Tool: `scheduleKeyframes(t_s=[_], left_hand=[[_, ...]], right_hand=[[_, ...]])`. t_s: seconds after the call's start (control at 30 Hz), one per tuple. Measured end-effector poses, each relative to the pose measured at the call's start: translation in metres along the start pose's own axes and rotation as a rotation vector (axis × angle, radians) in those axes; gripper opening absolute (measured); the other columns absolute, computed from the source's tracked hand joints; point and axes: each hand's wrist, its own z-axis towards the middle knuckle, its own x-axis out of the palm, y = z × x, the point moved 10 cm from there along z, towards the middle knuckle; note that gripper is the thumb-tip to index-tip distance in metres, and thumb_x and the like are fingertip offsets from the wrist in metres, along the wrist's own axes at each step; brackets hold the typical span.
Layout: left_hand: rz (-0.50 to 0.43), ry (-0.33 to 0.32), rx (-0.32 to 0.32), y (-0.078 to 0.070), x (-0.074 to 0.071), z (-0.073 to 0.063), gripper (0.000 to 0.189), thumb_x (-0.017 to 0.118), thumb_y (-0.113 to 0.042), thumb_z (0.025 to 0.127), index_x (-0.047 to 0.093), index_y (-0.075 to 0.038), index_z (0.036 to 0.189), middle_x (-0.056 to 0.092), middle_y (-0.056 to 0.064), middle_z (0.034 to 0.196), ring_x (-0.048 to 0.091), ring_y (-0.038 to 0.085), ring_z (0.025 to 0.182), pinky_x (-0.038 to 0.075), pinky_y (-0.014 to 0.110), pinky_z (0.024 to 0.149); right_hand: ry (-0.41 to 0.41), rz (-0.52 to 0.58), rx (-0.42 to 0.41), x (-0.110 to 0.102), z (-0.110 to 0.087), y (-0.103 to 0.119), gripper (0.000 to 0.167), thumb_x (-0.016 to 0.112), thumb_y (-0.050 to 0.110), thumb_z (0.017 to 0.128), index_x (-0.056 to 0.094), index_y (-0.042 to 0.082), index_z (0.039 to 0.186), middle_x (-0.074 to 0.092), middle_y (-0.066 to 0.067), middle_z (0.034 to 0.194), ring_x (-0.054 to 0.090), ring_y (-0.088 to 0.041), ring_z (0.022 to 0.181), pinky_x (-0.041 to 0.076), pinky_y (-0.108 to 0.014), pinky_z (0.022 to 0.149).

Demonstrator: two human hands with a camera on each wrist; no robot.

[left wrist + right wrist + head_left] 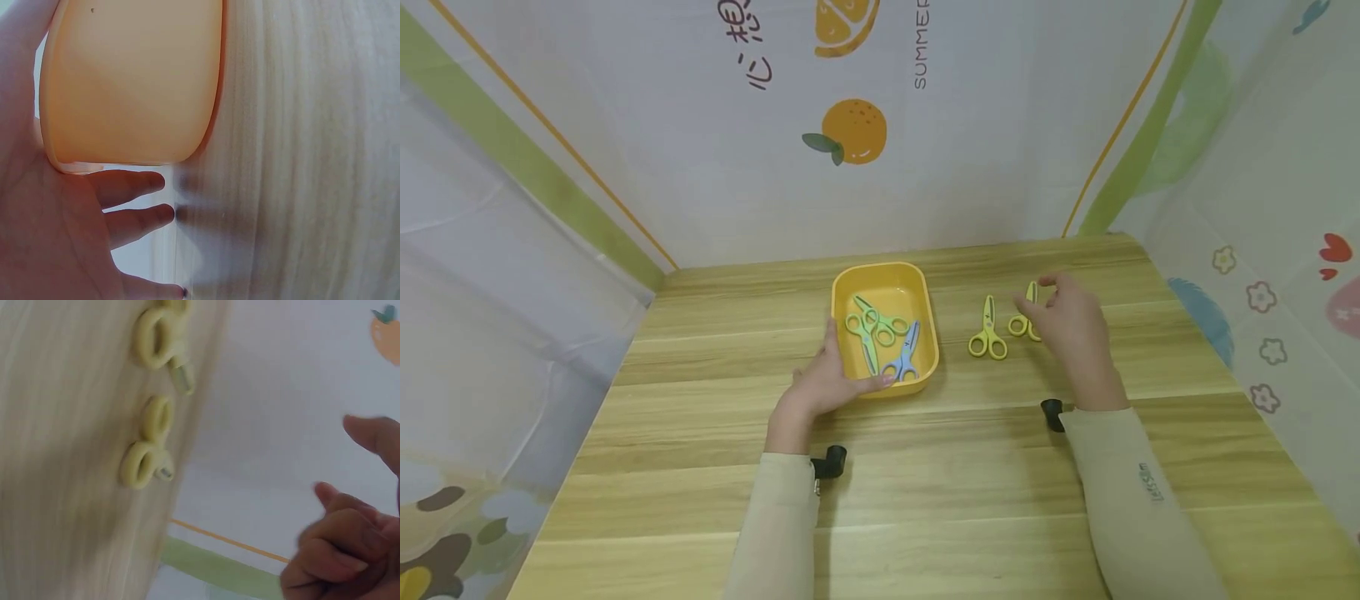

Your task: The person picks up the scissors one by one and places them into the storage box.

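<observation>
My left hand (823, 379) rests against the near left corner of a yellow bin (934, 333). The thumb lies along the front rim; in the left wrist view the other fingers (140, 225) spread straight beneath the bin's end, tips at the tabletop. Inside lie two green scissors (867, 340) and one blue pair (912, 342). Right of the bin, two yellow-green scissors (988, 312) lie on the table, blades pointing away. Over the right pair (1032, 293) hovers my right hand (1075, 325), thumb and index finger apart, holding nothing; it partly hides those scissors.
The wood-grain table (940, 492) ends at a printed white curtain (970, 167) behind, with more curtain on both sides. A black wrist-camera mount (833, 461) sits by the left sleeve, and another mount (1052, 414) by the right one.
</observation>
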Motion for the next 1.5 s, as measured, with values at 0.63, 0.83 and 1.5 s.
scheduleKeyframes(t_s=[0.63,0.83,1.5], left_hand=[[0.000,0.008,0.002,0.001,0.001,0.004,0.148,0.082,-0.069,0.081,-0.024,-0.015,0.168,0.017,0.019,0.179,0.027,0.044,0.162,0.007,0.089,0.118],[-0.004,0.000,0.003,0.002,0.001,0.003,0.149,0.083,-0.070,0.079,-0.022,-0.015,0.169,0.018,0.018,0.179,0.028,0.044,0.162,0.006,0.089,0.118],[-0.020,-0.008,0.004,0.002,0.000,0.002,0.149,0.085,-0.069,0.078,-0.021,-0.016,0.169,0.016,0.017,0.179,0.027,0.042,0.163,0.005,0.088,0.119]], right_hand=[[0.268,-0.356,0.000,0.030,0.041,-0.037,0.091,0.066,0.060,0.098,0.045,-0.011,0.152,0.057,-0.038,0.145,0.064,-0.050,0.119,0.059,-0.061,0.086],[0.270,-0.322,0.014,0.039,0.043,-0.043,0.104,0.063,0.064,0.099,0.027,-0.011,0.161,0.045,-0.043,0.153,0.049,-0.061,0.137,0.049,-0.073,0.105],[0.270,-0.435,-0.005,0.060,0.044,-0.050,0.061,0.069,0.064,0.093,0.062,0.005,0.079,0.071,-0.028,0.104,0.067,-0.035,0.085,0.057,-0.055,0.070]])
